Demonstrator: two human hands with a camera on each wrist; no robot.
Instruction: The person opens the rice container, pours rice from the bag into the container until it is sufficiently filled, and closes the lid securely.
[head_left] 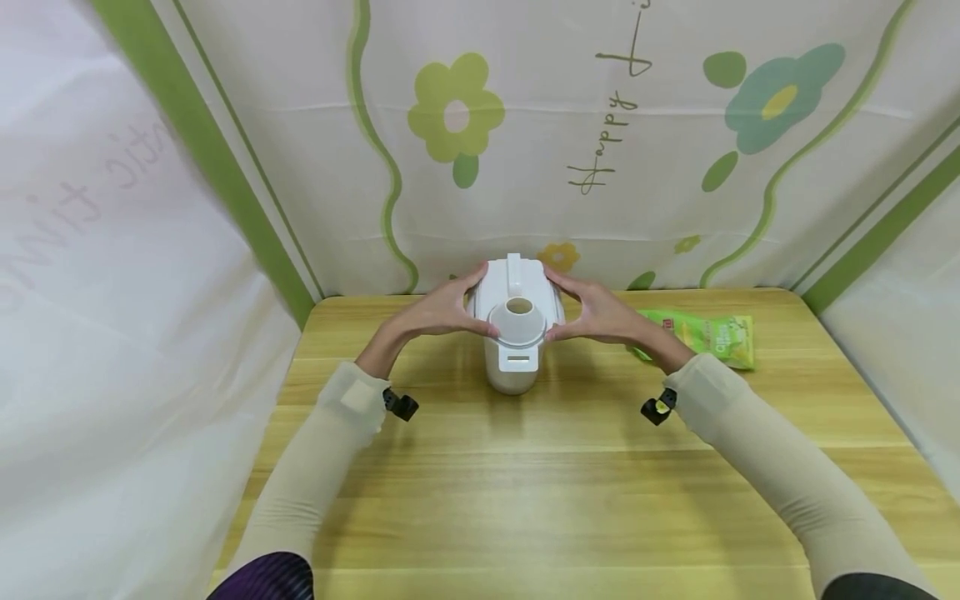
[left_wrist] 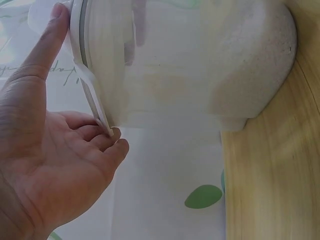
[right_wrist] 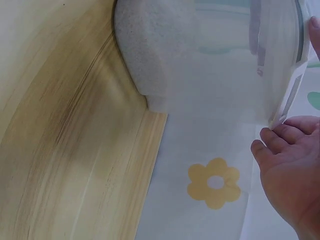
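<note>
A translucent storage container (head_left: 512, 382) stands upright at the far middle of the table. Its white lid (head_left: 491, 287) has a raised bar handle and a round cup-like piece (head_left: 517, 327) with an opening on top. Pale, fine-grained contents (left_wrist: 260, 65) show low inside through the wall. My left hand (head_left: 444, 308) grips the lid's left edge, its thumb near the round piece and its fingertips bent under the rim. On the opposite edge, my right hand (head_left: 602, 312) holds the lid the same way. The right thumb is largely cut off in the right wrist view.
A green packet (head_left: 708, 337) lies flat on the wooden table (head_left: 510, 492), behind my right forearm. Printed white fabric (head_left: 525, 167) rises just behind the container and at both sides. Small black cameras (head_left: 400, 405) sit on both wrists.
</note>
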